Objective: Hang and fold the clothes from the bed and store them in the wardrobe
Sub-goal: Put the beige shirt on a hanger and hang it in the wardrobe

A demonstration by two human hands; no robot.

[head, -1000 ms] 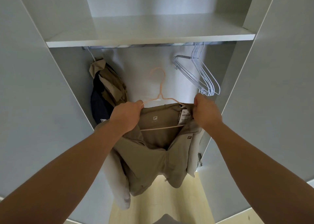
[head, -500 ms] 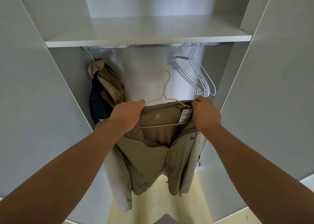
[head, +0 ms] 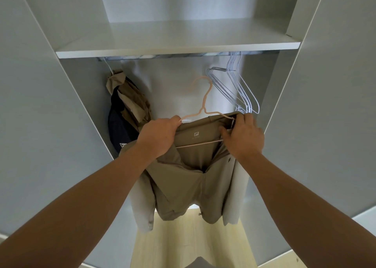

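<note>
A khaki jacket (head: 183, 178) hangs from a peach wire hanger (head: 204, 102) that I hold up inside the open wardrobe, below the rail (head: 162, 55). My left hand (head: 157, 136) grips the jacket's left shoulder together with the hanger's end. My right hand (head: 243, 135) pinches the collar and right shoulder over the hanger's other end. The hanger's hook points up and is clear of the rail.
A khaki and navy garment (head: 126, 113) hangs at the rail's left end. Several empty white wire hangers (head: 238, 88) hang at the right end. A white shelf (head: 179, 43) sits above the rail. Open wardrobe doors (head: 40, 125) flank both sides.
The hanger with the jacket has been lifted a little and shifted right. My right hand has moved over the collar, covering the paper tag that showed before.
</note>
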